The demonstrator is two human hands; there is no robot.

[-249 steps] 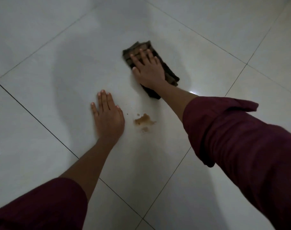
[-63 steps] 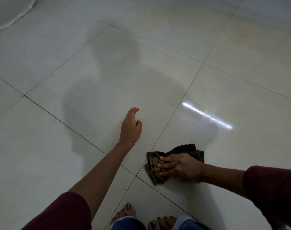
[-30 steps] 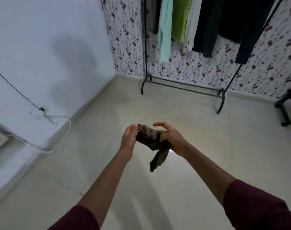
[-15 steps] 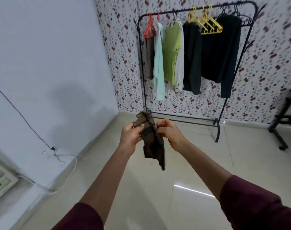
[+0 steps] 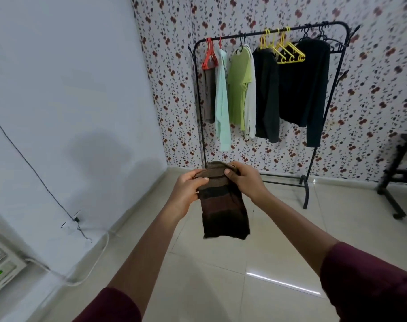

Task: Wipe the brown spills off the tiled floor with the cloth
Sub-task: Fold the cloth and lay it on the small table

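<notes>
Both hands now hold the cloth [image 5: 223,203] up in the air in front of the chest — a moment ago it was still bunched between them, and shortly before that the right hand was pressing it flat on the tiled floor [image 5: 211,287]. The left hand [image 5: 189,192] pinches the cloth's upper left edge between thumb and fingers; the right hand [image 5: 245,181] curls over its upper right corner. Below them the striped brown fabric hangs straight down, well clear of the tiles.

The view has risen too: instead of looking down at the floor, the camera faces the corner of the room, with a clothes rack [image 5: 267,89] of hanging shirts against the flowered wallpaper [image 5: 372,101], a plain wall [image 5: 70,89] with a trailing cable [image 5: 35,170] to the left, and the edge of a dark stand [image 5: 397,177] at the right.

No brown spill shows on the stretch of floor in view, though part of it is hidden behind the arms and the cloth. My reading is that the wiping is finished or nearly so — the person has stood up and seems to be unfolding or inspecting the cloth. If any stain remains, it lies outside this view, and the cloth would have to go back down to the tiles.
</notes>
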